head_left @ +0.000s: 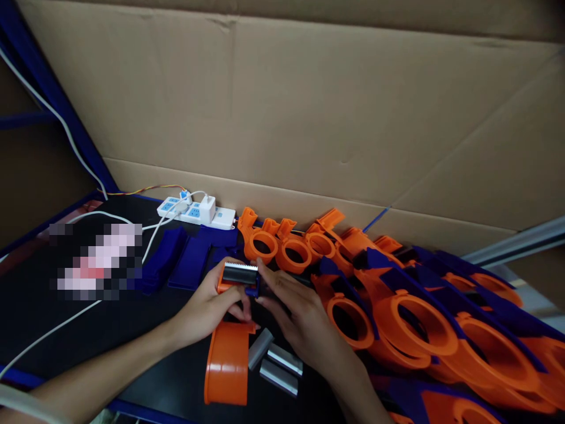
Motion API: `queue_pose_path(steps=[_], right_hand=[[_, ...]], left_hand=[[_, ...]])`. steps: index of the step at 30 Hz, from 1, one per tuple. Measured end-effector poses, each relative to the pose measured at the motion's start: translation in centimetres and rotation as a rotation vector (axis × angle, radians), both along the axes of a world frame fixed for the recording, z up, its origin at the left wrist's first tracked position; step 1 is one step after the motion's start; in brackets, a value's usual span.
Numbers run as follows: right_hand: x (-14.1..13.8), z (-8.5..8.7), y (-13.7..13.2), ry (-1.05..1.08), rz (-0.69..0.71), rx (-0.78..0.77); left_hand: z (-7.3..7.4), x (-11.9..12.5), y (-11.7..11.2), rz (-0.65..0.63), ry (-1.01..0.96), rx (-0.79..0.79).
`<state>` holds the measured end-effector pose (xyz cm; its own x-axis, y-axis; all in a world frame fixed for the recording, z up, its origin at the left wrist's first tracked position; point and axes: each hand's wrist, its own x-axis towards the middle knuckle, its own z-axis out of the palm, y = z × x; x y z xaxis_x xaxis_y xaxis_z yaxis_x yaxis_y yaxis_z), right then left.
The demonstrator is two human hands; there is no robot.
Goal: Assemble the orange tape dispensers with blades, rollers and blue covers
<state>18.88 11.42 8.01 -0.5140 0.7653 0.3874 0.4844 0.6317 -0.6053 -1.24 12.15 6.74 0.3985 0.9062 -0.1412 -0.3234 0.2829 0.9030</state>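
The tape dispenser (227, 368) sits before me, low in the middle of my head view, its round orange body hanging below the hands over the black table (163, 377). My left hand (215, 301) grasps it near the cutting end, fingers curled around the orange part, I judge to keep that end steady and the toothed blade (241, 268) facing up where I can see it. My right hand (296, 303) comes in from the other side, fingertips at the blade's end and by a small blue tab (252, 292); whether they pinch or merely press, I cannot tell. Three metal strips (279, 377) lie just beside the orange body, probably placed there for easy reach. Other dispensers (419, 324) crowd the right side, and flat blue pieces (189, 262) lie at the left, seemingly sorted apart by kind.
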Motion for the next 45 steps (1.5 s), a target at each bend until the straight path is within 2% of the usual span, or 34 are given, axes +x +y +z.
queue_pose_path(steps=[4,8,10,14,16,18,22,24,26,29,33,35,38,41,43,45], right_hand=[[0.1,-0.1,0.0,0.004,-0.017,0.007],[0.4,-0.4,0.5,-0.035,-0.105,0.027],[0.5,-0.4,0.8,-0.017,-0.11,0.035],[0.2,0.3,0.5,0.067,-0.182,0.078],[-0.3,1.1,-0.2,0.127,-0.235,0.1],[-1.3,1.8,-1.0,0.15,-0.23,0.089],[-3.9,2.5,-2.2,-0.026,-0.171,0.07],[-4.8,2.4,-2.1,-0.108,-0.191,0.089],[-5.1,2.3,-1.6,-0.101,-0.204,0.095],[-4.9,2.5,-0.6,0.096,-0.217,-0.009],[-4.8,3.2,0.4,0.555,-0.193,-0.349],[-5.1,3.5,0.6,0.669,-0.129,-0.488],[-5.6,3.6,0.7,0.655,-0.077,-0.616],[-6.0,3.3,1.2,0.618,-0.078,-0.681],[-6.3,2.7,1.7,0.592,-0.062,-0.693],[-6.8,2.0,2.3,0.461,-0.092,-0.626]], left_hand=[[0.4,-0.6,0.3,-0.039,-0.146,0.005],[1.0,-1.0,0.8,-0.198,-0.432,-0.074],[1.3,-1.0,1.0,-0.225,-0.486,-0.105],[1.6,-1.1,1.3,-0.129,-0.406,-0.073],[1.5,-1.4,1.5,-0.034,-0.328,-0.039],[1.4,-1.7,1.6,0.078,-0.248,-0.002],[1.5,-1.8,1.5,0.241,-0.176,0.07],[1.6,-1.7,1.3,0.264,-0.177,0.091],[1.8,-1.7,1.4,0.254,-0.212,0.107],[2.2,-2.2,2.2,0.147,-0.367,0.091],[2.8,-2.9,3.2,0.0,-0.58,-0.025],[2.9,-2.9,3.3,-0.038,-0.597,-0.046],[2.8,-2.8,3.1,-0.083,-0.58,-0.048],[2.9,-3.5,3.1,-0.068,-0.567,-0.002],[3.2,-4.5,3.5,-0.045,-0.574,0.021],[3.9,-5.7,3.9,0.03,-0.629,0.066]])
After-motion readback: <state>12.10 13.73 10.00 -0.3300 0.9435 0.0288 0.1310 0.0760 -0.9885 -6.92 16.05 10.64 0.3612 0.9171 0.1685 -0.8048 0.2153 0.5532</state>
